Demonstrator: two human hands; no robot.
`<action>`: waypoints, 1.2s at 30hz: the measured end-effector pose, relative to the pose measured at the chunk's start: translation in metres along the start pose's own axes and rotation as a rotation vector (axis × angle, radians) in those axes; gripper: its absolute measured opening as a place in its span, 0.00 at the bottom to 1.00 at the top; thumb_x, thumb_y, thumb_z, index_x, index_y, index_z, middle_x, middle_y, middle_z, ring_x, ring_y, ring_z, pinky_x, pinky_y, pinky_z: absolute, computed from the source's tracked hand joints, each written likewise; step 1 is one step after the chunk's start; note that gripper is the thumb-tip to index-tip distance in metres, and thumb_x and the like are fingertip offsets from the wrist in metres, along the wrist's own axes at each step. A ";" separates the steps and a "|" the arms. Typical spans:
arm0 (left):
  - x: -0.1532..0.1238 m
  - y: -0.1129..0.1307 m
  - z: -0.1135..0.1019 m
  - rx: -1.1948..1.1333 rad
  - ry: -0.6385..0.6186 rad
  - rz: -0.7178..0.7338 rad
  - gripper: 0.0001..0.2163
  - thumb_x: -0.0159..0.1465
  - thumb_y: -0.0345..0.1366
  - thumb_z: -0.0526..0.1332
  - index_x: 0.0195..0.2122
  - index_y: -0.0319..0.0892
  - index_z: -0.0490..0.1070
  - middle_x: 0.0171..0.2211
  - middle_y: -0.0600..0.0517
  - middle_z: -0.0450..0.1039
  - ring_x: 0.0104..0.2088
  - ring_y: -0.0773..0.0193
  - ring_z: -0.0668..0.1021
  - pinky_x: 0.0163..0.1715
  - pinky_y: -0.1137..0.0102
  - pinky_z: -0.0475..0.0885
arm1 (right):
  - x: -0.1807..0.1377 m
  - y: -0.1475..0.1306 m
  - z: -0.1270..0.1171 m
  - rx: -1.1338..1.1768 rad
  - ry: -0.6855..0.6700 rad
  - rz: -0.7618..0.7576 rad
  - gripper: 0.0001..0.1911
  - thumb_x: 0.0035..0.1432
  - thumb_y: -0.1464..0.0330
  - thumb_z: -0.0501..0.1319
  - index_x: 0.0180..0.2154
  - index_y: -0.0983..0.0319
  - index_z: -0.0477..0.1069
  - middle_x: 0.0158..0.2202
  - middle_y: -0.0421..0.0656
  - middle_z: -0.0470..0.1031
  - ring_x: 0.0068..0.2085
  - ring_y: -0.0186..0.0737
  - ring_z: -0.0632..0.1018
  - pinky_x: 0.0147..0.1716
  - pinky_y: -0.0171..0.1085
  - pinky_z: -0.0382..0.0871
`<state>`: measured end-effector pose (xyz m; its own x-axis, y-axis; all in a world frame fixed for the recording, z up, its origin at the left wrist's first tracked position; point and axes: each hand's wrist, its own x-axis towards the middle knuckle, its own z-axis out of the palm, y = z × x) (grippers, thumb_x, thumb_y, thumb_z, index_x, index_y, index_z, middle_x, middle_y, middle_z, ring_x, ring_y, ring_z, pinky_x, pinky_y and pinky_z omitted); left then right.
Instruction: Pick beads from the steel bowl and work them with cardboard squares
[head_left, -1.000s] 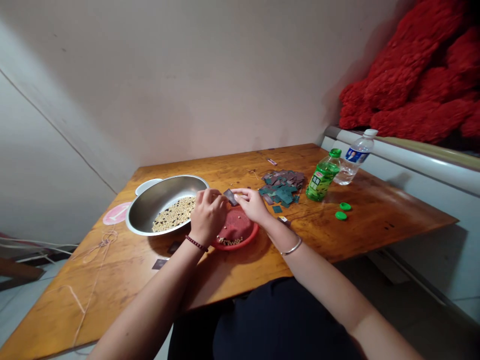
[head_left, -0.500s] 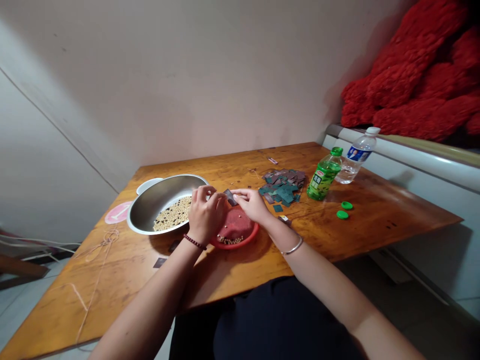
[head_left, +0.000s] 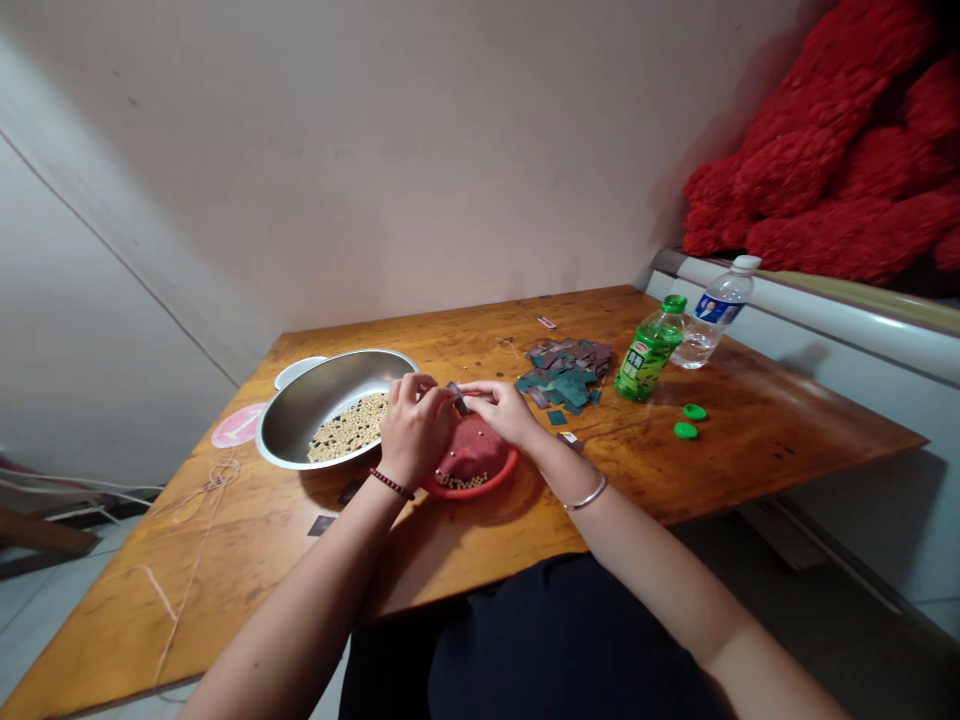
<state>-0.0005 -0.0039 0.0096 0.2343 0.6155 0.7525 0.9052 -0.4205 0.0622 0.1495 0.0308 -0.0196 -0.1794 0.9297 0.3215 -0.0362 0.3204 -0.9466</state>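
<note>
Between my two hands is a small dark square of thin material (head_left: 457, 398), pinched above a red mesh basket (head_left: 471, 450). My left hand (head_left: 414, 425) has its fingers closed at the square's left side. From the right, my right hand (head_left: 504, 410) grips the same piece between thumb and fingers. A cluster of beans (head_left: 461, 482) lies at the near side of the basket. Left of my hands stands a steel basin (head_left: 281, 430) with pale and black beans (head_left: 346, 428) in it. What my left fingertips touch is partly hidden.
A pile of dark and green squares (head_left: 566, 370) lies behind my right hand. Farther right stand a green bottle (head_left: 646, 355) and a clear water bottle (head_left: 709, 318), with green caps (head_left: 685, 430) near them. Loose string (head_left: 210, 485) and a pink disc (head_left: 236, 427) are at the left.
The dark square between my fingers has tilted slightly and sits a little lower. Both hands stay in nearly the same place over the basket.
</note>
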 end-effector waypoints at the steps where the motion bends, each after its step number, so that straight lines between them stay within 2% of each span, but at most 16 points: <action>1: 0.000 0.000 0.000 0.000 -0.003 -0.004 0.07 0.61 0.37 0.57 0.32 0.45 0.74 0.39 0.49 0.68 0.40 0.60 0.68 0.37 0.67 0.66 | 0.000 0.000 0.000 0.006 -0.003 -0.001 0.13 0.51 0.75 0.59 0.39 0.63 0.77 0.39 0.44 0.80 0.41 0.41 0.80 0.44 0.40 0.74; 6: 0.000 0.001 0.000 0.006 -0.011 -0.025 0.07 0.61 0.38 0.57 0.33 0.45 0.74 0.39 0.48 0.68 0.41 0.59 0.67 0.35 0.67 0.66 | -0.001 0.001 0.000 -0.006 -0.002 -0.009 0.13 0.52 0.74 0.59 0.39 0.62 0.77 0.40 0.44 0.80 0.42 0.41 0.80 0.45 0.41 0.74; 12: 0.001 0.000 0.001 -0.006 0.034 -0.008 0.07 0.61 0.36 0.57 0.33 0.44 0.74 0.38 0.47 0.68 0.41 0.59 0.67 0.42 0.64 0.66 | -0.004 -0.002 -0.001 -0.069 -0.024 -0.024 0.12 0.54 0.71 0.59 0.39 0.63 0.77 0.40 0.48 0.79 0.42 0.45 0.80 0.45 0.44 0.74; 21: 0.002 -0.001 0.001 0.018 0.071 -0.016 0.07 0.61 0.37 0.58 0.32 0.44 0.75 0.37 0.48 0.68 0.40 0.60 0.67 0.40 0.66 0.66 | -0.005 -0.006 -0.001 -0.151 -0.003 -0.035 0.10 0.55 0.68 0.60 0.37 0.66 0.77 0.37 0.48 0.80 0.38 0.43 0.81 0.41 0.39 0.75; 30: 0.000 0.002 0.003 -0.015 0.019 0.016 0.07 0.61 0.36 0.57 0.33 0.44 0.74 0.38 0.48 0.68 0.40 0.60 0.68 0.43 0.66 0.66 | -0.005 -0.001 -0.002 -0.159 -0.011 -0.068 0.09 0.55 0.69 0.60 0.37 0.64 0.77 0.36 0.47 0.80 0.38 0.41 0.80 0.40 0.38 0.74; 36: 0.000 0.003 0.001 0.001 0.001 -0.013 0.07 0.61 0.37 0.57 0.32 0.44 0.74 0.39 0.48 0.68 0.40 0.59 0.67 0.41 0.66 0.66 | -0.005 0.002 -0.002 -0.190 -0.017 -0.091 0.09 0.56 0.69 0.59 0.37 0.64 0.77 0.36 0.47 0.80 0.38 0.41 0.80 0.40 0.38 0.74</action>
<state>0.0023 -0.0044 0.0085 0.2219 0.6207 0.7520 0.9084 -0.4118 0.0719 0.1520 0.0272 -0.0229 -0.2006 0.8929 0.4032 0.1324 0.4325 -0.8919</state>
